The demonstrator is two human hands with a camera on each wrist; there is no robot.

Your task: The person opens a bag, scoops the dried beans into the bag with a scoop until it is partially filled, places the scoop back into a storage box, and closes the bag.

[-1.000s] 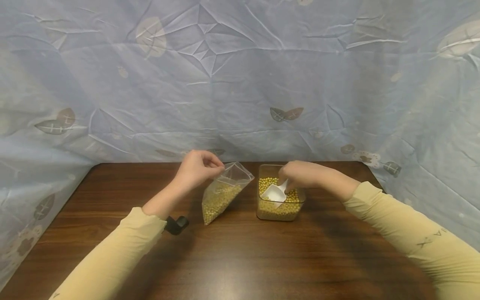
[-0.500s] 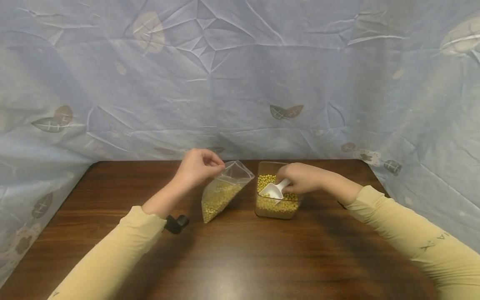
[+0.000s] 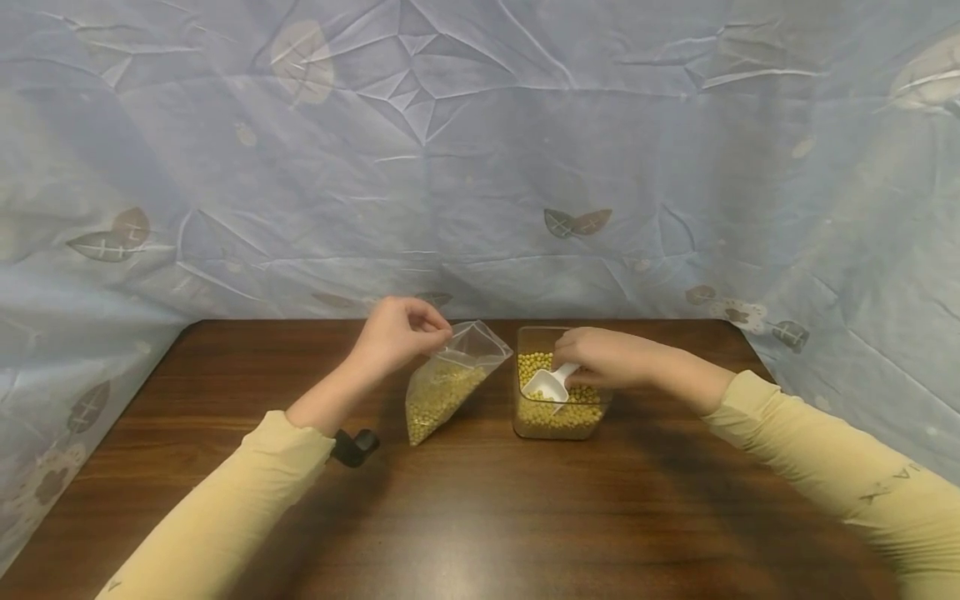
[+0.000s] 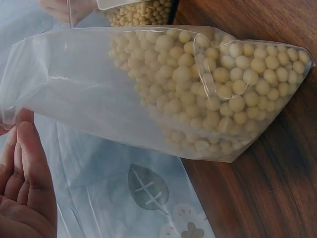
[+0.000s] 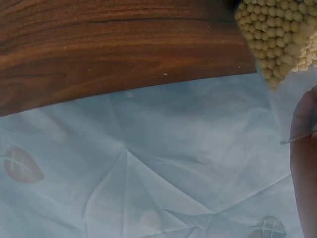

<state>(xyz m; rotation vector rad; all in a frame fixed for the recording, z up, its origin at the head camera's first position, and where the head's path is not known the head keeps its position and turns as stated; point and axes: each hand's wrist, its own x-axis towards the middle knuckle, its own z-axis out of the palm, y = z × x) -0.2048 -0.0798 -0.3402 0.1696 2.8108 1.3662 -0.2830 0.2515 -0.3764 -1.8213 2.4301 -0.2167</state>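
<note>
A clear plastic bag [image 3: 444, 392], partly filled with soybeans [image 4: 218, 84], stands tilted on the table, its mouth at the top right. My left hand [image 3: 397, 333] pinches the bag's upper rim between thumb and fingertips. To the right is a clear rectangular container [image 3: 555, 429] with more soybeans [image 3: 536, 364] inside. My right hand [image 3: 603, 357] reaches over its rim and grips the handle of a white scoop [image 3: 550, 385], whose bowl sits among the beans. In the right wrist view, only an edge of the right hand [image 5: 303, 148] shows beside the container.
The brown wooden table [image 3: 465, 517] ends at a pale blue leaf-print curtain [image 3: 480, 192] behind and at both sides. A black curved piece [image 3: 356, 447] shows at the left cuff, just above the table.
In the first half second the scoop's handle and bowl came more into view above the beans; since then it has barely moved. The left hand and bag stay in place.
</note>
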